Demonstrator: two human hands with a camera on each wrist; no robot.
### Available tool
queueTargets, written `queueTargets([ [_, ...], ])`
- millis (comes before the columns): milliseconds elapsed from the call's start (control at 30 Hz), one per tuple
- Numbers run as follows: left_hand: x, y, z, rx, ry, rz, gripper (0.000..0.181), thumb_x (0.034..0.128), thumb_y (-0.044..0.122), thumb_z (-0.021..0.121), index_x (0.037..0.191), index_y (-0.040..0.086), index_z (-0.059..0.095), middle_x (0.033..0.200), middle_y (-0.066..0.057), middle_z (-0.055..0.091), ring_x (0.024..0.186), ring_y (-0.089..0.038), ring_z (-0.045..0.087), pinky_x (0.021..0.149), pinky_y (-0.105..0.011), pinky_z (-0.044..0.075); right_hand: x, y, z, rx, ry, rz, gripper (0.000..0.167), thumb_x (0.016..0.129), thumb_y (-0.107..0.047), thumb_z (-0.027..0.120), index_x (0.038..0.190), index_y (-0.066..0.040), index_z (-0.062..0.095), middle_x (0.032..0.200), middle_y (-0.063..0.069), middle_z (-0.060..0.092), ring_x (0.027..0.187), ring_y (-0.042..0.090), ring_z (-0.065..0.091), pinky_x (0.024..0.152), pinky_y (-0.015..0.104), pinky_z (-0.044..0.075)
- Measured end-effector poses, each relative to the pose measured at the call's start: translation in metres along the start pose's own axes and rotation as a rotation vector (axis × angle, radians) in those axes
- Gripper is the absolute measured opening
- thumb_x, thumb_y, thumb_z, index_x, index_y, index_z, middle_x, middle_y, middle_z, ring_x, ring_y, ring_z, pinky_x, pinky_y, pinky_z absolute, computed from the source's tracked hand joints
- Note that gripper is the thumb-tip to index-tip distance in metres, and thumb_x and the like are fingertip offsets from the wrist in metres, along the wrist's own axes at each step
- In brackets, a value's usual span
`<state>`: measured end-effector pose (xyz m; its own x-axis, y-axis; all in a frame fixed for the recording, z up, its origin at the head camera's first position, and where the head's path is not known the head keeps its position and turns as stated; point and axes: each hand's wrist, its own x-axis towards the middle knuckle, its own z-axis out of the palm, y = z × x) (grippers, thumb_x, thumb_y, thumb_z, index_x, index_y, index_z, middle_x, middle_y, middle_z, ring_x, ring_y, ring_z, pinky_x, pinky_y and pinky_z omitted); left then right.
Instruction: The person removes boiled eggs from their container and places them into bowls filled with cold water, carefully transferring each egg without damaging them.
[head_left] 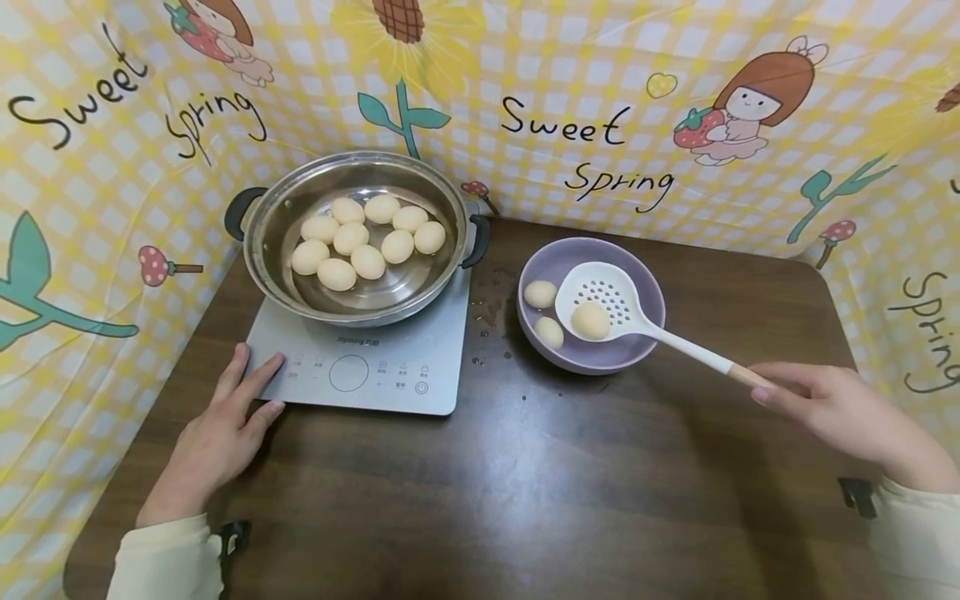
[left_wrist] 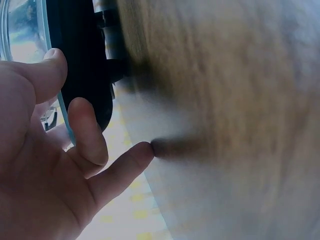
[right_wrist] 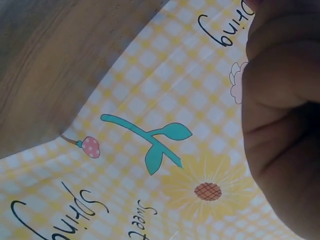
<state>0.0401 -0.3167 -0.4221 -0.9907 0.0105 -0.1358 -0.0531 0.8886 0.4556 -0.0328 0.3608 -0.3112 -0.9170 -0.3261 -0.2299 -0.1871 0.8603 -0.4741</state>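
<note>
My right hand (head_left: 851,417) grips the wooden end of a white slotted spoon (head_left: 693,348). The spoon's perforated bowl carries one egg (head_left: 591,321) and is over or inside a purple bowl (head_left: 645,279); exact contact is unclear. Two more eggs, one (head_left: 540,294) behind the other (head_left: 549,332), lie in that bowl to the left of the spoon. With spread fingers, my left hand (head_left: 217,442) touches the front left corner of an induction cooker (head_left: 300,387). In the left wrist view its little finger (left_wrist: 132,160) reaches the tabletop. The right wrist view shows only a dark part of the right hand (right_wrist: 285,110).
A steel pot (head_left: 258,250) with black handles stands on the cooker, holding several eggs (head_left: 351,239) in shallow water. Water drops (head_left: 491,308) dot the brown table (head_left: 525,500) between cooker and bowl. A yellow checked cloth (head_left: 465,167) hangs along the back and sides.
</note>
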Motion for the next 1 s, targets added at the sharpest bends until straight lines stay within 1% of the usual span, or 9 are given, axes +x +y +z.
queueTargets([
  [267, -0.0012, -0.0014, 0.0003, -0.004, -0.008, -0.007, 0.062, 0.1084, 0.036, 0.048, 0.163, 0.026, 0.021, 0.168, -0.011, -0.009, 0.118, -0.066, 0.044, 0.071, -0.068, 0.041, -0.0035, 0.0049, 0.0018, -0.003, 0.014, -0.009, 0.037, 0.102, -0.022, 0.063, 0.132, -0.001, 0.063, 0.054, -0.009, 0.038, 0.042, 0.004, 0.030, 0.036, 0.027, 0.031],
  [433, -0.0005, -0.0006, -0.0006, -0.006, -0.015, -0.013, 0.062, 0.1084, 0.036, 0.047, 0.163, 0.026, 0.021, 0.168, -0.010, -0.010, 0.119, -0.066, 0.043, 0.072, -0.068, 0.040, -0.0054, 0.0062, 0.0008, -0.026, 0.020, 0.011, 0.040, 0.102, -0.024, 0.064, 0.135, -0.001, 0.062, 0.059, -0.007, 0.042, 0.047, 0.006, 0.031, 0.041, 0.029, 0.030],
  [567, -0.0004, 0.0007, -0.0010, -0.005, -0.019, -0.015, 0.062, 0.1085, 0.036, 0.047, 0.163, 0.026, 0.021, 0.168, -0.010, -0.010, 0.121, -0.066, 0.042, 0.074, -0.070, 0.040, -0.0058, 0.0070, 0.0006, -0.027, 0.034, 0.024, 0.040, 0.101, -0.023, 0.066, 0.134, -0.002, 0.063, 0.067, -0.006, 0.053, 0.053, 0.008, 0.037, 0.045, 0.030, 0.031],
  [667, -0.0008, 0.0019, -0.0015, -0.009, -0.017, -0.016, 0.062, 0.1085, 0.036, 0.047, 0.163, 0.026, 0.021, 0.168, -0.009, -0.011, 0.122, -0.066, 0.041, 0.076, -0.071, 0.039, -0.0059, 0.0082, 0.0005, -0.038, 0.045, 0.024, 0.039, 0.100, -0.023, 0.068, 0.133, -0.003, 0.064, 0.080, -0.005, 0.065, 0.061, 0.008, 0.044, 0.050, 0.029, 0.033],
  [733, -0.0009, 0.0024, -0.0018, -0.009, -0.009, -0.015, 0.061, 0.1084, 0.036, 0.047, 0.163, 0.026, 0.022, 0.168, -0.009, -0.010, 0.122, -0.066, 0.041, 0.077, -0.071, 0.038, -0.0064, 0.0090, 0.0003, -0.043, 0.044, 0.029, 0.040, 0.100, -0.024, 0.068, 0.133, -0.003, 0.064, 0.085, -0.004, 0.068, 0.061, 0.009, 0.044, 0.050, 0.029, 0.033],
  [900, -0.0014, 0.0027, -0.0023, -0.010, -0.004, -0.010, 0.061, 0.1085, 0.035, 0.048, 0.163, 0.026, 0.022, 0.168, -0.009, -0.009, 0.122, -0.066, 0.042, 0.077, -0.072, 0.038, -0.0078, 0.0094, -0.0006, -0.038, 0.039, 0.053, 0.042, 0.100, -0.025, 0.067, 0.136, -0.003, 0.063, 0.089, 0.000, 0.070, 0.058, 0.010, 0.041, 0.048, 0.030, 0.033],
  [1000, -0.0016, 0.0026, -0.0021, -0.012, -0.007, -0.014, 0.061, 0.1085, 0.035, 0.047, 0.163, 0.026, 0.021, 0.168, -0.009, -0.010, 0.122, -0.066, 0.041, 0.078, -0.073, 0.037, -0.0075, 0.0097, -0.0013, -0.040, 0.049, 0.058, 0.042, 0.100, -0.026, 0.068, 0.135, -0.004, 0.064, 0.096, 0.004, 0.074, 0.065, 0.010, 0.048, 0.053, 0.029, 0.037],
])
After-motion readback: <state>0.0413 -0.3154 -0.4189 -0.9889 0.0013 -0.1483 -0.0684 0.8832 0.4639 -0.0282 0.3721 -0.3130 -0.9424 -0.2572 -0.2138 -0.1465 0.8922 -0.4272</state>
